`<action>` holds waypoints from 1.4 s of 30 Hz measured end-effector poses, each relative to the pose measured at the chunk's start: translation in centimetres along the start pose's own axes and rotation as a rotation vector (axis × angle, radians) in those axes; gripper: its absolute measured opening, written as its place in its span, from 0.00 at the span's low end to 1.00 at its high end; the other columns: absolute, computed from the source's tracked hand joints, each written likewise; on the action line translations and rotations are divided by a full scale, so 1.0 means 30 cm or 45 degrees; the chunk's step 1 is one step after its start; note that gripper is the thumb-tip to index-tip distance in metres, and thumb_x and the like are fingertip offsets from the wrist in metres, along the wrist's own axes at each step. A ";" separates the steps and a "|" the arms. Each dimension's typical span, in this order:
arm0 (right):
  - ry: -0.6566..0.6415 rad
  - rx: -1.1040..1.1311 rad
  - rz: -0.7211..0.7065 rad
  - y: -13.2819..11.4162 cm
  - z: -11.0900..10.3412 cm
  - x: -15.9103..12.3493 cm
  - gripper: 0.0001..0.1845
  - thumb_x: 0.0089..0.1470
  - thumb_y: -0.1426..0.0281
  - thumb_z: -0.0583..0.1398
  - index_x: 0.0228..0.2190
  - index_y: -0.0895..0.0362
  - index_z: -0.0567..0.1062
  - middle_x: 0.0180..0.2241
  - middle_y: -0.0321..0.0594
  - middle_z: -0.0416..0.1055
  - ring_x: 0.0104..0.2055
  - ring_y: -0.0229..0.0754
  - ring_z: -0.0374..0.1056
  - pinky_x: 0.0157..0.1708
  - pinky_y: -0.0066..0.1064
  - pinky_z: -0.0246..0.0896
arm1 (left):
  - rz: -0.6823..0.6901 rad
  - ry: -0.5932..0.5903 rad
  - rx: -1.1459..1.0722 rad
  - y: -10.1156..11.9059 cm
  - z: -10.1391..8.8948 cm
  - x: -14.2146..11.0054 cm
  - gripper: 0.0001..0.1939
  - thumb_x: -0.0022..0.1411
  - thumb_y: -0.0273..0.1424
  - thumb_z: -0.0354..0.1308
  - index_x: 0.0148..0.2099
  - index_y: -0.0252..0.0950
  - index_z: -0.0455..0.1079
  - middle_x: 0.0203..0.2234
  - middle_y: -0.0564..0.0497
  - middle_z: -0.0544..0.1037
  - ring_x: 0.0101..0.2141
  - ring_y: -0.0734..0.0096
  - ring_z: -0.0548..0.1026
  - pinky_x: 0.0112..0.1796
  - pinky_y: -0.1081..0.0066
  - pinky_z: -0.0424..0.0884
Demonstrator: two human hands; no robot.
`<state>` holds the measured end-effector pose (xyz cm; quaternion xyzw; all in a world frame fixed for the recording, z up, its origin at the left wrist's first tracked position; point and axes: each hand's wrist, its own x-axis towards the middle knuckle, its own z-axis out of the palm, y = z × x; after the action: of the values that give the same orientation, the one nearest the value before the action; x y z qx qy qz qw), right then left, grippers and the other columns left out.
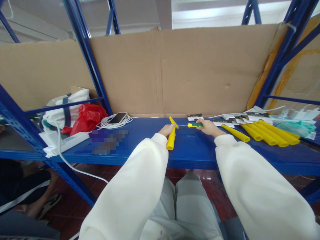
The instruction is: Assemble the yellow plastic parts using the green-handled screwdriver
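My left hand (pixel 167 130) is closed around a yellow T-shaped tool (pixel 171 140) with a thick round handle and a short crosspiece at its far end. In my right hand (pixel 208 127) is a screwdriver (pixel 195 125) with a green and yellow handle, its thin shaft pointing left. The shaft reaches towards the crosspiece; whether its tip touches cannot be made out. Right of my right hand lie a single yellow tube-like handle (pixel 236 133) and a row of several more yellow handles (pixel 271 133). Small black-and-white packets (pixel 195 117) lie behind that hand.
The blue shelf (pixel 150 138) has cardboard (pixel 200 70) along its back and blue posts (pixel 93 63) at its sides. On the left are a power strip (pixel 67 141), a coiled white cable (pixel 103 124) with a phone (pixel 118 117), and a red bag (pixel 88 116). Another person's leg (pixel 37 186) shows lower left.
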<state>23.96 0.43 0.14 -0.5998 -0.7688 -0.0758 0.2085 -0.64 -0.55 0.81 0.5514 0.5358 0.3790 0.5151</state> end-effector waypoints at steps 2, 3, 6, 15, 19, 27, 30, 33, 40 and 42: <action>0.019 0.001 -0.028 0.007 0.005 0.001 0.15 0.53 0.73 0.62 0.44 0.54 0.76 0.40 0.45 0.80 0.42 0.48 0.75 0.42 0.34 0.67 | -0.005 -0.015 0.039 0.006 0.000 -0.005 0.15 0.70 0.33 0.45 0.45 0.30 0.71 0.11 0.56 0.66 0.15 0.69 0.67 0.21 0.72 0.66; 0.028 0.002 -0.041 0.010 0.006 0.001 0.14 0.53 0.73 0.62 0.44 0.54 0.76 0.40 0.45 0.80 0.41 0.49 0.75 0.41 0.34 0.67 | -0.007 -0.017 0.054 0.008 0.000 -0.007 0.15 0.71 0.32 0.44 0.45 0.29 0.70 0.11 0.56 0.66 0.15 0.69 0.67 0.21 0.73 0.66; 0.058 0.006 -0.075 0.013 0.009 0.001 0.14 0.52 0.73 0.63 0.43 0.54 0.76 0.39 0.44 0.80 0.40 0.48 0.75 0.40 0.33 0.67 | -0.004 -0.010 0.073 0.009 0.002 -0.010 0.15 0.71 0.32 0.44 0.45 0.29 0.70 0.11 0.56 0.66 0.14 0.70 0.68 0.21 0.74 0.67; 0.038 -0.007 -0.028 0.004 0.010 0.002 0.14 0.52 0.73 0.63 0.43 0.54 0.76 0.38 0.44 0.80 0.40 0.47 0.75 0.38 0.32 0.65 | 0.031 -0.020 0.079 0.003 0.001 -0.008 0.15 0.71 0.31 0.44 0.44 0.29 0.70 0.11 0.56 0.66 0.15 0.71 0.68 0.21 0.74 0.66; 0.021 -0.019 -0.002 -0.002 0.009 0.000 0.14 0.53 0.72 0.62 0.44 0.54 0.76 0.39 0.44 0.80 0.41 0.48 0.75 0.38 0.32 0.65 | 0.025 -0.033 0.072 0.000 -0.002 -0.001 0.14 0.71 0.31 0.45 0.44 0.30 0.70 0.11 0.56 0.66 0.15 0.70 0.69 0.21 0.74 0.66; 0.049 -0.025 -0.041 0.002 0.011 0.003 0.15 0.54 0.73 0.62 0.45 0.53 0.76 0.40 0.44 0.80 0.42 0.48 0.75 0.40 0.33 0.66 | 0.028 -0.003 0.030 0.000 -0.002 -0.002 0.12 0.70 0.30 0.46 0.42 0.30 0.69 0.12 0.56 0.66 0.15 0.71 0.68 0.23 0.74 0.68; 0.028 -0.026 -0.018 -0.001 0.009 0.003 0.15 0.54 0.73 0.62 0.45 0.54 0.76 0.41 0.46 0.80 0.43 0.49 0.75 0.41 0.34 0.66 | 0.016 0.009 0.021 0.004 -0.001 -0.006 0.11 0.70 0.30 0.46 0.41 0.31 0.69 0.12 0.56 0.66 0.15 0.72 0.67 0.22 0.75 0.66; 0.037 -0.028 -0.031 -0.001 0.009 0.003 0.15 0.54 0.72 0.62 0.44 0.54 0.76 0.41 0.45 0.80 0.42 0.48 0.75 0.40 0.33 0.66 | 0.011 0.012 0.014 0.007 0.000 -0.009 0.11 0.70 0.30 0.47 0.39 0.32 0.69 0.12 0.56 0.66 0.15 0.72 0.67 0.21 0.75 0.66; 0.043 -0.032 -0.015 0.000 0.013 0.003 0.15 0.53 0.73 0.63 0.45 0.54 0.76 0.41 0.45 0.80 0.43 0.48 0.75 0.40 0.33 0.67 | 0.022 0.016 0.016 0.007 -0.001 -0.008 0.10 0.70 0.30 0.48 0.39 0.33 0.69 0.12 0.56 0.67 0.15 0.72 0.68 0.22 0.75 0.67; 0.050 -0.022 -0.025 -0.001 0.013 0.003 0.15 0.53 0.73 0.63 0.44 0.54 0.76 0.41 0.45 0.80 0.42 0.48 0.75 0.40 0.33 0.66 | 0.030 0.011 0.025 0.005 -0.001 -0.007 0.10 0.70 0.30 0.47 0.40 0.32 0.69 0.12 0.56 0.66 0.15 0.72 0.68 0.22 0.75 0.67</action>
<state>23.81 0.65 -0.16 -0.5924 -0.7697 -0.0962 0.2177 -0.67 -0.73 0.99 0.5611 0.5350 0.3823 0.5029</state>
